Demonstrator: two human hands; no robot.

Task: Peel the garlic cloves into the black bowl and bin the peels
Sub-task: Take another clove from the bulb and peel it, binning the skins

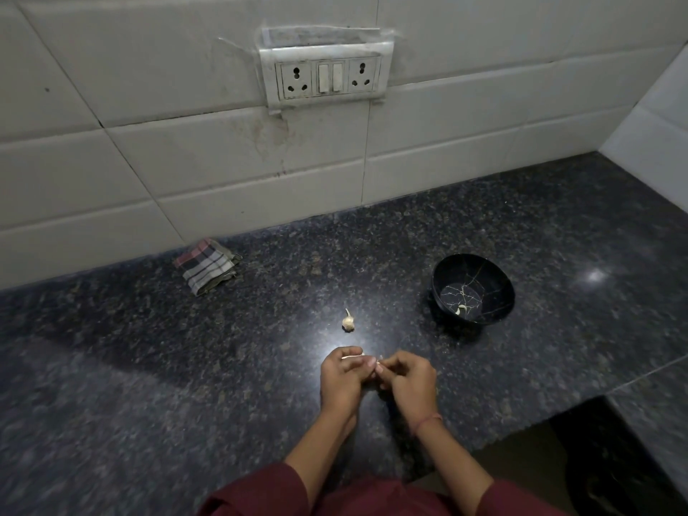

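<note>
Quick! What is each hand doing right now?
Left hand: curled round a garlic clove.
Right hand: pinching the end of that garlic clove.

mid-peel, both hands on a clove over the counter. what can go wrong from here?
1. The left hand and right hand pinch the garlic clove over the bare counter, not over the black bowl. Peel bits may scatter on the speckled stone and be missed.
2. The black bowl sits off to the right, apart from the hands, so the clove could drop on the way.
3. The loose garlic piece lies just beyond the hands and could get knocked.
</note>
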